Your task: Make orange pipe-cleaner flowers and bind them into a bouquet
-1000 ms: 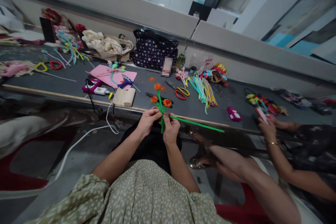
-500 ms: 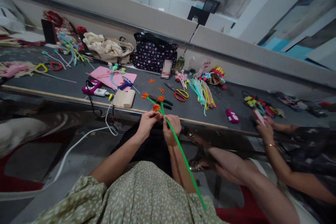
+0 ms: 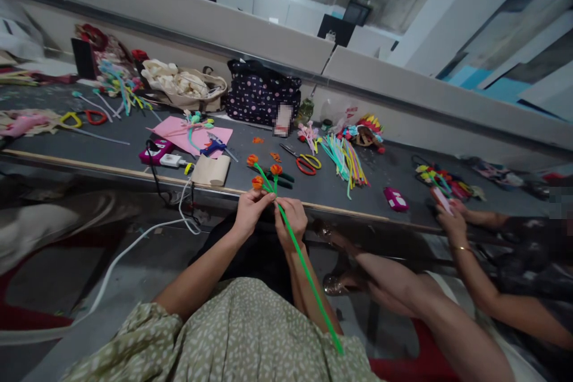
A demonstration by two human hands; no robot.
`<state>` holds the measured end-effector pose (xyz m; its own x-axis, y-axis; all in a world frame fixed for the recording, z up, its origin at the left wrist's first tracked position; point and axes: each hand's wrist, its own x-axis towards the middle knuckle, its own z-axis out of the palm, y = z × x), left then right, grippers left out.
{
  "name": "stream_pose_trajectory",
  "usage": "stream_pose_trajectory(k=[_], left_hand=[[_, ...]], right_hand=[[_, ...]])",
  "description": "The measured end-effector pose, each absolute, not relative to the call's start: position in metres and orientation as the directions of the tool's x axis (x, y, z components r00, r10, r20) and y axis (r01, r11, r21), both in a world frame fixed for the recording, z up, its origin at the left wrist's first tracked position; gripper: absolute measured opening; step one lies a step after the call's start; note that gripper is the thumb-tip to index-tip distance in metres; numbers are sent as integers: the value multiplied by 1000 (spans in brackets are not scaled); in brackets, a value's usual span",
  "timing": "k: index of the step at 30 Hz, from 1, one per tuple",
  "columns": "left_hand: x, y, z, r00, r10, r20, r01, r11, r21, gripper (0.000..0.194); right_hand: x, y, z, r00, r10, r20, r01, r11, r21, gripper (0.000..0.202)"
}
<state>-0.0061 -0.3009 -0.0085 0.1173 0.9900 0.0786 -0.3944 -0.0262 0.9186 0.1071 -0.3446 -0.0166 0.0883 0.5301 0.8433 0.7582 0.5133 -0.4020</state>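
Observation:
Between my hands is a green pipe-cleaner stem (image 3: 308, 279) with three orange pipe-cleaner flowers (image 3: 276, 170) at its top. My left hand (image 3: 251, 210) pinches the short branches just below the flowers. Closed around the stem under the branching point, my right hand (image 3: 290, 219) sits close beside it. The long tail of the stem slants down to the right over my forearm and lap. Beyond the flowers, dark-handled pliers (image 3: 285, 178) lie on the grey table (image 3: 250, 158), partly hidden by the blooms. My fingertips partly cover the joint of the branches.
Red-and-yellow scissors (image 3: 308, 163), orange scraps (image 3: 274, 157) and a bundle of coloured pipe cleaners (image 3: 342, 158) lie on the table. Left are a beige roll (image 3: 210, 171), a blue glue gun (image 3: 212, 146) and a white cable (image 3: 134, 245). A co-worker's hand (image 3: 452, 218) holds a phone at right.
The flower stem has turned slightly in my hands; the front flower has shifted left and up, the far-left one right. The stem's tail end has swung a little left.

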Motion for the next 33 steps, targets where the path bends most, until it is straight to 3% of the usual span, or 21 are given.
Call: stream_pose_trajectory(k=[6, 11, 14, 17, 29, 33], left_hand=[[-6, -298, -12, 83, 979, 186, -364, -144, 920, 22], [-7, -299, -11, 91, 978, 190, -432, -133, 892, 25], [-9, -298, -10, 182, 970, 163, -463, -62, 884, 27], [-12, -296, -12, 251, 954, 166, -464, -32, 885, 27], [-18, -296, -7, 301, 924, 237, -402, -103, 910, 27], [-14, -298, -5, 289, 935, 207, -427, -68, 902, 26]], right_hand=[[99, -345, -15, 310, 629, 713, 586, 464, -664, 11], [90, -343, -15, 499, 782, 374, 100, 377, -921, 14], [87, -341, -15, 473, 871, 137, -274, 293, -916, 17], [87, -340, -12, 354, 935, 8, -480, 189, -857, 17], [89, -346, -7, 153, 982, -114, -668, 18, -744, 24], [84, -347, -5, 339, 940, -47, -585, 171, -793, 23]])
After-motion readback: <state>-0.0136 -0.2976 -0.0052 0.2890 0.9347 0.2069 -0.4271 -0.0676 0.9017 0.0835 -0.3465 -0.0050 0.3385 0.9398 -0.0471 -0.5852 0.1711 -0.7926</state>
